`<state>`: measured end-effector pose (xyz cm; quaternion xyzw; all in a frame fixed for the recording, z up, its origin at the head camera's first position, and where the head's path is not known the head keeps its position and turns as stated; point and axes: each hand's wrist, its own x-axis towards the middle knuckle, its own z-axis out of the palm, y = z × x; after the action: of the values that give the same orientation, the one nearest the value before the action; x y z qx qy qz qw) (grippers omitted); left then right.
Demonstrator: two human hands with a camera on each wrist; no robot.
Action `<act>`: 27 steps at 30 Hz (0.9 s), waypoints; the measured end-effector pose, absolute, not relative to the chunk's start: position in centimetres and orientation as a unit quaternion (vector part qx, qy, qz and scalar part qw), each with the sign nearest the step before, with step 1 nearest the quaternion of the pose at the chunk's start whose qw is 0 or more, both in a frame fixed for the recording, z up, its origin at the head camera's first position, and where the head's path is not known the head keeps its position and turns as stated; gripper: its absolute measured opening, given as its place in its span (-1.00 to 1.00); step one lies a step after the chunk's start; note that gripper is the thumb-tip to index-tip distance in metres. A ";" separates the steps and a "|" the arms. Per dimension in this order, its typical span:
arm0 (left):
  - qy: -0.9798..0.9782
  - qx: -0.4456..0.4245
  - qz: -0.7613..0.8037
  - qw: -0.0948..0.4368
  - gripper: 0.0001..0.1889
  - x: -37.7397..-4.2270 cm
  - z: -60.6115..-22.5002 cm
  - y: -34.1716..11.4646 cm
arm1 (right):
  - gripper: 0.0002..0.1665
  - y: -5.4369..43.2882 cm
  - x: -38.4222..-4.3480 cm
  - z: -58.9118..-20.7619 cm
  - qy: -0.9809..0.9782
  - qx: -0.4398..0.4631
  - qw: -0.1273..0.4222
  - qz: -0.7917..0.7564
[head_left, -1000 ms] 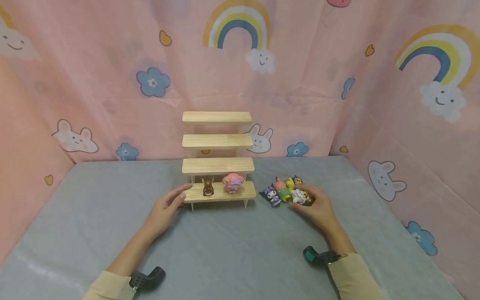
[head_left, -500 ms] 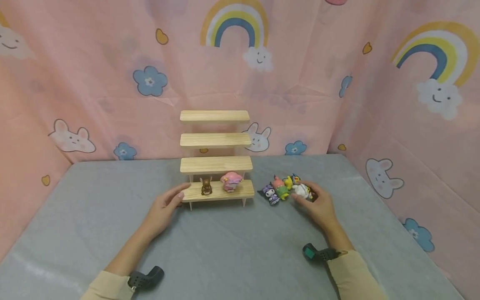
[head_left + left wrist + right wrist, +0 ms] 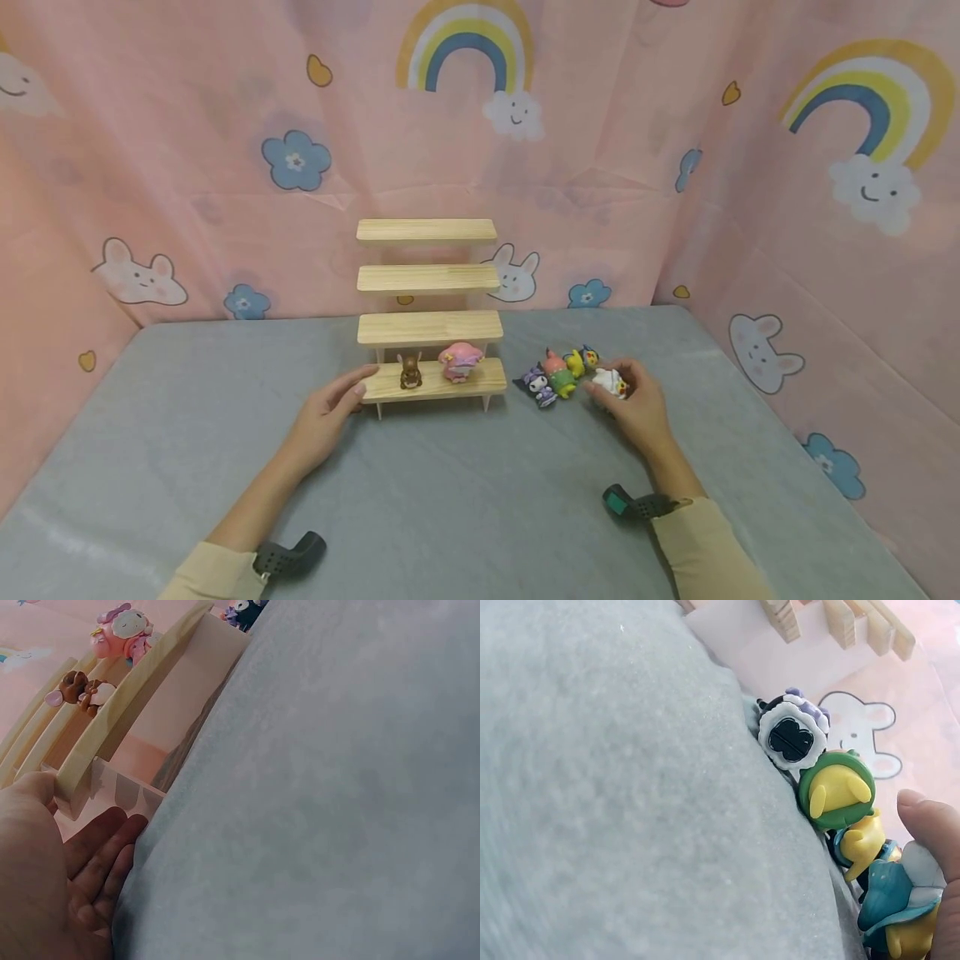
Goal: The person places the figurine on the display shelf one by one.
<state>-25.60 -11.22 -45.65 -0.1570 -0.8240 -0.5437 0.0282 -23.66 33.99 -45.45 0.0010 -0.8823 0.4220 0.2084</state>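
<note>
My left hand (image 3: 324, 417) grips the left end of the lowest step of a light wooden tiered shelf (image 3: 430, 327). On that step stand a brown long-eared figurine (image 3: 410, 373) and a pink-hooded figurine (image 3: 460, 362). To the shelf's right, my right hand (image 3: 636, 402) pinches a white figurine (image 3: 611, 382) between thumb and fingers; its teal and yellow parts show in the right wrist view. Beside it lie a purple-and-white figurine (image 3: 540, 387) with a dark hood, a pink-and-green figurine (image 3: 558, 375) and a yellow-and-blue figurine (image 3: 576, 363). My palm hides part of the white one.
A grey cloth covers the table (image 3: 457, 500). Pink curtains (image 3: 600, 167) printed with rainbows, flowers and rabbits hang behind and at both sides. Dark wrist-worn devices sit on the left wrist (image 3: 288, 557) and right wrist (image 3: 637, 505).
My right hand has turned the white figurine and drawn it slightly right, away from the other figurines. The left hand stays on the shelf end. The head view has shifted slightly.
</note>
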 end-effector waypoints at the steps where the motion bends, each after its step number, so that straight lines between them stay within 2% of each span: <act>1: -0.824 -0.158 -0.544 0.029 -0.57 -25.6 -45.7 -11.3 | -0.55 33.7 -23.5 -45.1 -0.882 0.006 0.209 0.423; 7: -0.823 -0.157 -0.545 0.028 -0.58 -25.6 -45.8 -11.4 | -0.65 32.6 -22.7 -43.3 -0.872 0.050 0.219 0.435; 12: -0.820 -0.156 -0.550 0.027 -0.57 -25.7 -45.7 -11.4 | -0.72 33.4 -23.6 -44.7 -0.863 0.038 0.226 0.451; 15: -0.821 -0.156 -0.549 0.026 -0.57 -25.7 -45.7 -11.4 | -0.71 34.0 -24.2 -45.7 -0.861 0.015 0.234 0.452; 20: -0.819 -0.158 -0.551 0.024 -0.58 -25.9 -45.9 -11.3 | -0.57 34.4 -24.5 -46.1 -0.859 -0.028 0.247 0.447; 23: -0.818 -0.160 -0.552 0.023 -0.58 -25.8 -45.9 -11.4 | -0.53 34.4 -24.4 -45.9 -0.868 -0.047 0.234 0.435; 27: -0.820 -0.160 -0.550 0.022 -0.58 -25.7 -45.8 -11.4 | -0.57 34.5 -24.2 -45.6 -0.887 -0.040 0.201 0.414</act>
<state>-25.71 -11.41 -45.85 -0.1602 -0.8196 -0.5497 0.0223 -24.22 34.55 -45.56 -0.0395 -0.8869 0.4140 0.2011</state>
